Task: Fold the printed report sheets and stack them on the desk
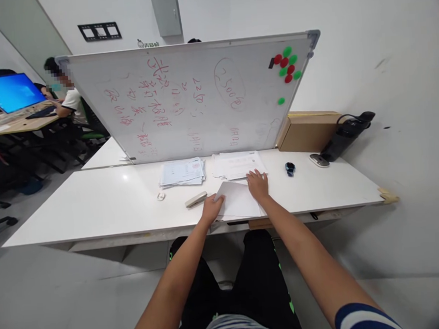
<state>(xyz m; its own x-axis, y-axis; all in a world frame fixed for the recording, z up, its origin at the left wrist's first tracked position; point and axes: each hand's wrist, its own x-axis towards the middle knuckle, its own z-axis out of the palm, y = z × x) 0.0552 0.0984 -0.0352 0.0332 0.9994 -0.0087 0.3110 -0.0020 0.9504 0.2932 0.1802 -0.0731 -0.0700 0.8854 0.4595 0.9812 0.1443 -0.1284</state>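
A few blank white sheets lie on the white table right in front of me. My left hand rests on the sheets' left edge, fingers curled onto the paper. My right hand lies flat on their far right corner, fingers stretched out. A beige stapler sits just left of my left hand. Two stacks of printed papers lie beyond: one at the left, one at the right.
A whiteboard with red writing and coloured magnets leans upright across the table's back. A cardboard box, a black device, a mouse and a small blue object sit at the right. A person sits at a monitor far left.
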